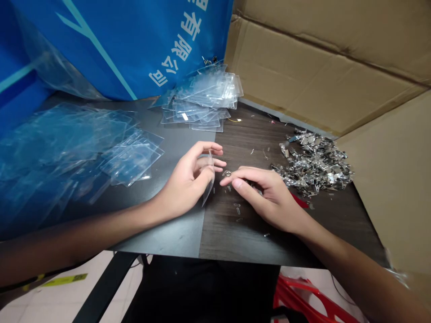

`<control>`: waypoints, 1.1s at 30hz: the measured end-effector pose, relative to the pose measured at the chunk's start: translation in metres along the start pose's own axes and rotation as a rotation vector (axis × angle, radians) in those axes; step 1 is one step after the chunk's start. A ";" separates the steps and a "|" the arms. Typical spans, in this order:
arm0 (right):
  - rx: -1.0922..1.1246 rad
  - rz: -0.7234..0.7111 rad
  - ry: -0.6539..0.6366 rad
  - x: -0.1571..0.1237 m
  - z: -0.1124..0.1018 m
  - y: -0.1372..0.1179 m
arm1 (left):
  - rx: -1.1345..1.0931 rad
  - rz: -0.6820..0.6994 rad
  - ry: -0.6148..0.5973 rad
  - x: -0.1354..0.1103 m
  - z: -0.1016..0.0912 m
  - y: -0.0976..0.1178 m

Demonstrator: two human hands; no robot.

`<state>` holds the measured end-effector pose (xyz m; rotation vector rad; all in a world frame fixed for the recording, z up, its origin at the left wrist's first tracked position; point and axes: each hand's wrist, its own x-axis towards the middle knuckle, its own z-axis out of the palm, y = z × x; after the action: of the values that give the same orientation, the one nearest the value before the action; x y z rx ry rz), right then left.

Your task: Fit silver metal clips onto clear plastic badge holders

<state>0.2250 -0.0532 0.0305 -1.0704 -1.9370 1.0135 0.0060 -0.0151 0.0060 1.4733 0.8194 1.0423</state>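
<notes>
A clear plastic badge sleeve is pinched edge-on between the thumb and fingers of my left hand. Facing it, my right hand has its thumb and index finger nearly together, around a small metal badge clip. Only a shiny rounded end of that clip shows beyond the index fingertip; the rest is hidden by the fingers. The two hands are a short gap apart above the dark tabletop.
Clear sleeves lie in a wide heap at left and a stack at the back. On the right is a pile of metal clips with clear straps. Small metal bits dot the table. Cardboard and a blue banner border it.
</notes>
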 end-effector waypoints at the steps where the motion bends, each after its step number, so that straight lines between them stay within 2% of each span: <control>1: 0.002 -0.018 0.021 0.000 0.000 0.001 | -0.007 -0.001 -0.002 0.000 0.000 -0.001; 4: 0.028 -0.037 0.037 0.000 -0.001 0.002 | -0.042 -0.024 -0.020 0.001 -0.002 -0.005; 8: 0.052 0.011 0.022 0.001 -0.002 0.001 | -0.090 -0.069 -0.046 0.003 -0.005 -0.009; 16: 0.126 0.076 -0.105 0.002 0.001 -0.002 | -0.112 -0.057 -0.137 0.004 -0.004 -0.005; 20: 0.075 0.082 -0.170 0.000 0.002 -0.005 | -0.090 -0.115 -0.162 0.003 0.000 0.002; 26: 0.048 0.057 -0.110 0.001 0.004 -0.007 | -0.029 -0.091 -0.169 0.002 0.003 0.007; 29: 0.016 0.092 -0.103 0.000 0.005 -0.007 | -0.006 -0.063 -0.174 0.002 0.003 0.006; 33: 0.004 0.169 -0.068 0.000 0.006 -0.005 | 0.082 -0.046 -0.120 0.003 0.002 0.005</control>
<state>0.2186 -0.0572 0.0326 -1.2284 -1.9218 1.1582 0.0091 -0.0140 0.0113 1.5634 0.8141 0.8860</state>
